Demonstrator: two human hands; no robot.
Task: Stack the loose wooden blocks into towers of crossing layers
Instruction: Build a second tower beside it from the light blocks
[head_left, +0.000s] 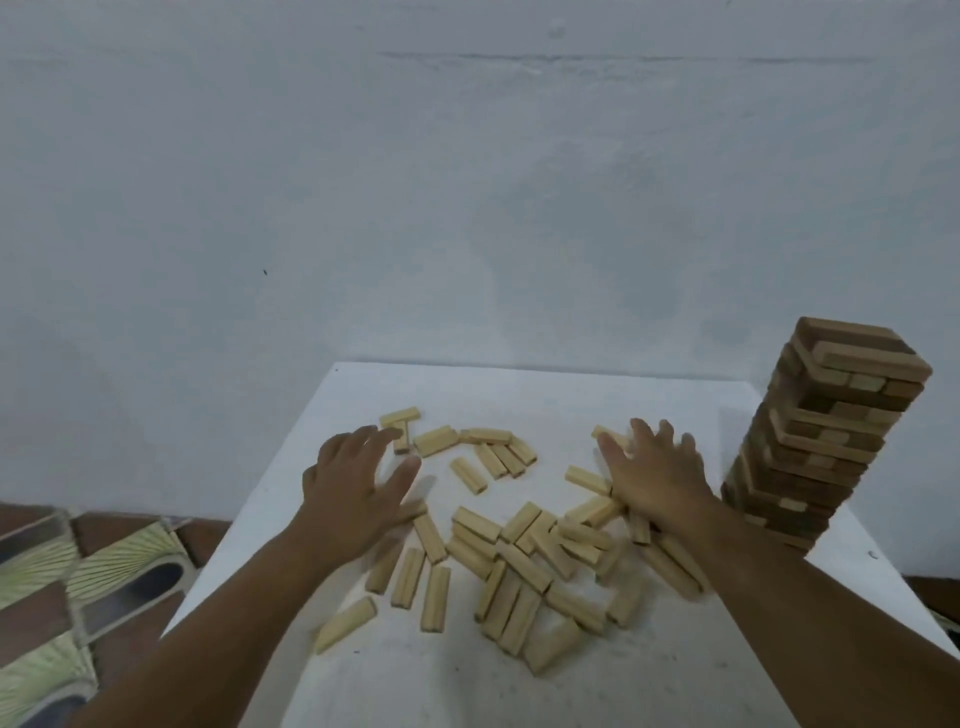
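— So, the hands: what are they doing?
— Both are spread flat, fingers straight and fanned, gripping nothing. The left hand (358, 478) is low over the left side of the scatter, its fingertips near a block. The right hand (652, 475) lies over blocks on the right side; whether it presses them I cannot tell, as it is blurred.
— And the two hands are apart?
— Well apart, with the loose wooden blocks (498, 551) between and below them, lying every which way on the white table (649, 675). A denser heap sits in the middle toward the near edge; a smaller group (483, 452) lies farther back.
— Any tower?
— One tall tower (826, 436) of crossing layers, darker and mixed in tone, stands upright at the table's right edge, just beside the right forearm.
— Beyond the table?
— A pale wall (467, 182) behind, and patterned floor tiles (78, 587) at the lower left.
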